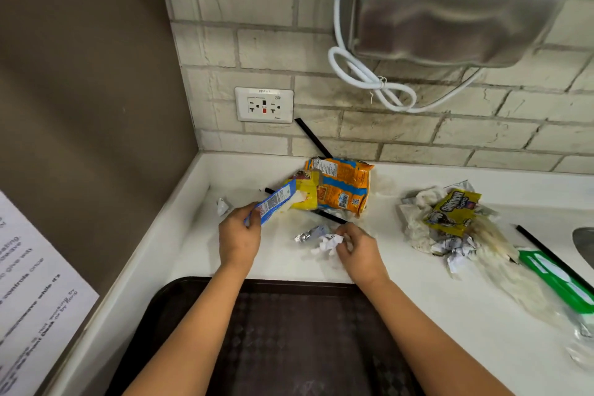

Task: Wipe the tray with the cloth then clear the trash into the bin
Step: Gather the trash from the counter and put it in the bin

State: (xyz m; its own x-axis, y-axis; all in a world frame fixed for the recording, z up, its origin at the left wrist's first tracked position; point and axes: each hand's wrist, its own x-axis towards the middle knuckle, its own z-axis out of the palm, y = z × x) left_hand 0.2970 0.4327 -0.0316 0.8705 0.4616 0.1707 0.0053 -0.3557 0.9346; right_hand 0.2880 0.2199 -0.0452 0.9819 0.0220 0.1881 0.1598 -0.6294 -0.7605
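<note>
Meanwhile left hand (239, 236) grips blue wrapper (273, 204); right hand (360, 251) pinches crumpled paper (329, 243).

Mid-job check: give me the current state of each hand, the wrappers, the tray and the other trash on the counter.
left hand: grips the blue wrapper
right hand: pinches the crumpled paper
orange bag: crumpled, lying on the counter
foil scrap: loose on counter
tray: bare, near edge of counter
yellow wrapper: on a trash pile, right
outlet: nothing plugged in
</note>
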